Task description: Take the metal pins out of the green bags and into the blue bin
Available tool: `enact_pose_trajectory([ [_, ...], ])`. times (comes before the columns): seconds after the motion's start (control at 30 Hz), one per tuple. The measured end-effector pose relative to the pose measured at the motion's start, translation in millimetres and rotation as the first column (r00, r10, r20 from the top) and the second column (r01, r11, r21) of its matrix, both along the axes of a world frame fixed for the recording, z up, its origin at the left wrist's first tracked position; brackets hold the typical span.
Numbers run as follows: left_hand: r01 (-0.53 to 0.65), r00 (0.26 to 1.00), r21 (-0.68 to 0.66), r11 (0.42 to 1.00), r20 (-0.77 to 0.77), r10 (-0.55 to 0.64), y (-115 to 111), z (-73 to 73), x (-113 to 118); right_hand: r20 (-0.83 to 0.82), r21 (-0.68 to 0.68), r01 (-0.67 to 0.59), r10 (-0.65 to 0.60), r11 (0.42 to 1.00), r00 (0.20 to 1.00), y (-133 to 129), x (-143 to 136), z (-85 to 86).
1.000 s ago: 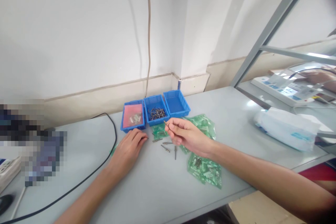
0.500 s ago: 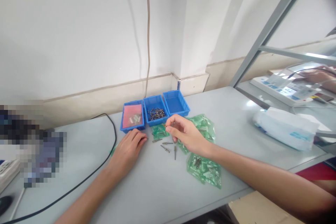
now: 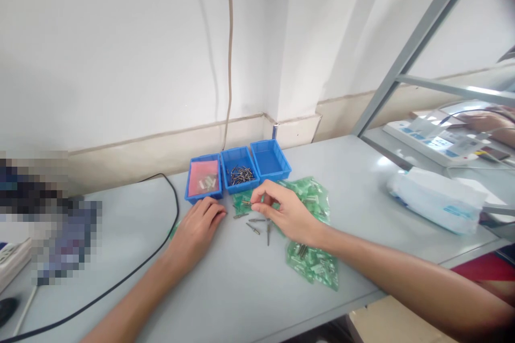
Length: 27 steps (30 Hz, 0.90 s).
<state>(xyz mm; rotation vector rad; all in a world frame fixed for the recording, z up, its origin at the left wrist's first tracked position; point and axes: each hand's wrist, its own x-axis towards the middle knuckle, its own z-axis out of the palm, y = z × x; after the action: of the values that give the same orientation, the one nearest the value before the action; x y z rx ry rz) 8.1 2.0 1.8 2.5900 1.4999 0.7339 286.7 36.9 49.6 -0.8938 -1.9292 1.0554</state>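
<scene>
My right hand (image 3: 284, 209) is closed in a pinch on a small metal pin (image 3: 247, 202), which sticks out leftward from thumb and forefinger above a green bag. On the grey table below lie several similar pins (image 3: 253, 229), loose and pointing different ways. My left hand (image 3: 198, 228) rests by the front of the left blue bin (image 3: 186, 188), its fingers curled and close together; whatever lies under the fingertips is hidden. Many dark metal pins (image 3: 241, 175) fill part of the middle blue bin (image 3: 257, 163). Green plastic bags (image 3: 316, 267) with metal parts lie around my right hand.
A pink sheet and a clear bag of silvery parts (image 3: 208, 183) sit in the left bin. The right blue bin (image 3: 269, 159) stands beside the others. A black cable (image 3: 132, 270) crosses the left side; a white plastic pack (image 3: 438, 198) lies right, near the metal frame (image 3: 386, 86).
My right hand has shifted slightly left and down, and the pin at its fingertips now shows plainly. My left hand has stayed in place.
</scene>
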Motion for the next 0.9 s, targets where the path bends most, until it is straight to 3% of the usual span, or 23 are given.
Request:
enact_pose_trajectory([
  [0.23,0.007,1.0,-0.014,1.0,0.022,-0.007,-1,1.8,1,-0.263,-0.336,-0.137,0.047,0.932,0.964,5,0,0.3],
  [0.47,0.006,0.998,-0.024,1.0,0.056,-0.005,-1,2.7,1,-0.563,-0.584,-0.353,-0.051,0.731,0.825,11,0,-1.0],
  [0.57,-0.003,0.999,-0.039,0.999,0.046,0.005,-1,2.1,1,-0.61,-0.617,-0.396,-0.095,0.68,0.787,12,-1,-0.3],
  [0.63,0.002,0.999,-0.042,0.999,0.036,0.0,-1,1.9,0,-0.608,-0.615,-0.388,-0.1,0.686,0.788,11,-1,0.1],
  [0.7,0.007,1.0,-0.034,0.999,0.029,-0.006,-1,1.7,0,-0.565,-0.594,-0.339,-0.079,0.729,0.821,11,-1,0.2],
  [0.9,0.005,1.0,-0.026,1.0,0.029,-0.005,-1,0.5,0,-0.26,-0.319,-0.039,-0.048,0.947,0.964,13,2,-1.5],
])
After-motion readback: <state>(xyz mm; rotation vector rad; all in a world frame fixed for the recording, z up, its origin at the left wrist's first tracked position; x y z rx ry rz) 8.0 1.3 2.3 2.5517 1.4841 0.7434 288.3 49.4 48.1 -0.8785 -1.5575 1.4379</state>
